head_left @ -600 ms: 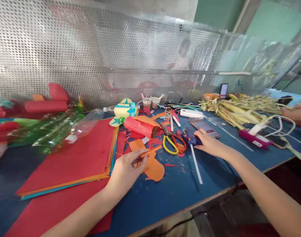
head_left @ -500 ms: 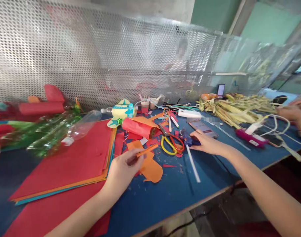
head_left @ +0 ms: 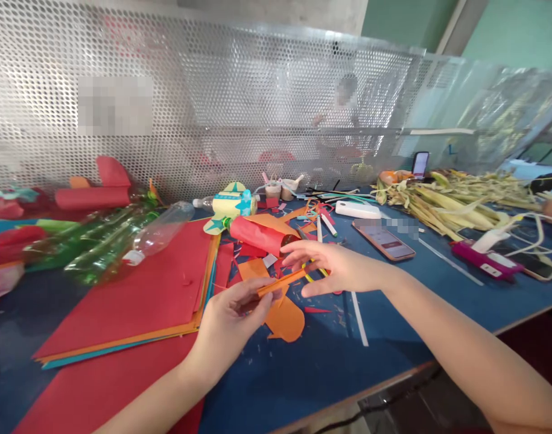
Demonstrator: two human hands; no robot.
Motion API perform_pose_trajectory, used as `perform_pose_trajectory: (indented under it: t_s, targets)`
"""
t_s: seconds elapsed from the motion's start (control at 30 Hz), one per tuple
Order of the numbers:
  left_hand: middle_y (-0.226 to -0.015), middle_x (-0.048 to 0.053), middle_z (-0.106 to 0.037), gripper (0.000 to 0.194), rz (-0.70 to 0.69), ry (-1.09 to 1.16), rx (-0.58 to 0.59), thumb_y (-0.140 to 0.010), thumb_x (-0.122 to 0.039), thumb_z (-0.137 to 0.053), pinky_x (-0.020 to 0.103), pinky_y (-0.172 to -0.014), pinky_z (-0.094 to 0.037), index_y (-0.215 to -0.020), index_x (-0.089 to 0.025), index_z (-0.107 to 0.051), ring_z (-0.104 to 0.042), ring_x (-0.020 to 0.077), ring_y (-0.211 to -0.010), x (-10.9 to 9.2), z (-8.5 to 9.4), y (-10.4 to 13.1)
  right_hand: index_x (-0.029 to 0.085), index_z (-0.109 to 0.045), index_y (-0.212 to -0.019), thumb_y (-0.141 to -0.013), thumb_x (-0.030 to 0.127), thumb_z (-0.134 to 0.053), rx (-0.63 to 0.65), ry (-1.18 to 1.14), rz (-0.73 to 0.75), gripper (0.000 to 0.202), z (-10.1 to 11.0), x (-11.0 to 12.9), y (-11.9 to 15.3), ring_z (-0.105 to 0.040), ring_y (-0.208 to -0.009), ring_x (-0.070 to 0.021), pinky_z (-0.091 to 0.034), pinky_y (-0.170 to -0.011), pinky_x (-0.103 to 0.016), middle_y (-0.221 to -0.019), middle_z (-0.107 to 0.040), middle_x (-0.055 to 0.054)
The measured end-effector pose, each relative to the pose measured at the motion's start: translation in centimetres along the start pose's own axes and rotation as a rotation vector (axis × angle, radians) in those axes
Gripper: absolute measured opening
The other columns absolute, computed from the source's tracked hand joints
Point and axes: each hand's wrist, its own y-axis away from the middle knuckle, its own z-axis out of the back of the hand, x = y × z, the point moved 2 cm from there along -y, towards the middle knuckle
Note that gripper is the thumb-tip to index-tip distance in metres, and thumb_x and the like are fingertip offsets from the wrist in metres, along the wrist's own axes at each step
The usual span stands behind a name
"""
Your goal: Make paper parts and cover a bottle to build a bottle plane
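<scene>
Pinching an orange paper strip (head_left: 285,281) between thumb and fingers, our left hand (head_left: 239,307) holds it over an orange paper cutout (head_left: 286,320) on the blue table (head_left: 276,386). Our right hand (head_left: 332,268), half open with fingers spread, is at the strip's far end; whether it touches, we cannot tell.

A mesh screen (head_left: 257,90) runs along the back of the blue bench (head_left: 321,374); a person (head_left: 339,123) shows dimly through it. At right lie pale husks (head_left: 456,205), a phone propped upright (head_left: 420,164) behind them. A purple block (head_left: 486,261) sits by white cables (head_left: 536,241). At left, a clear bottle (head_left: 167,226) lies beside green bottles (head_left: 99,250).
</scene>
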Motion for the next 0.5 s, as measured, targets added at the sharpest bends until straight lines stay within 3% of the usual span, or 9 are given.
perform_pose_trajectory:
  t_s: [0.17, 0.5]
  targets:
    - [-0.081, 0.001, -0.078, 0.016, -0.023, -0.034, -0.008, -0.072, -0.019, -0.066, 0.02, -0.069, -0.06, -0.086, -0.021, -0.073, -0.075, 0.0199, -0.075, 0.0, 0.3, -0.2, 0.022, -0.06, -0.113, -0.075, 0.022, -0.074, -0.016, -0.18, 0.057, 0.041, -1.8, -1.0, -1.3, -0.065, -0.102, -0.018, -0.053, -0.09, -0.033, -0.113, -0.066, -0.005]
    - [-0.077, -0.001, -0.078, 0.018, -0.084, -0.14, 0.015, -0.073, -0.014, -0.064, 0.017, -0.065, -0.06, -0.085, -0.022, -0.073, -0.075, 0.0166, -0.07, 0.1, 0.3, -0.2, 0.022, -0.071, -0.095, -0.077, 0.021, -0.072, -0.178, -0.151, 0.12, 0.017, -2.7, -2.0, -0.8, -0.069, -0.083, -0.0151, -0.056, -0.074, -0.024, -0.092, -0.073, -0.001]
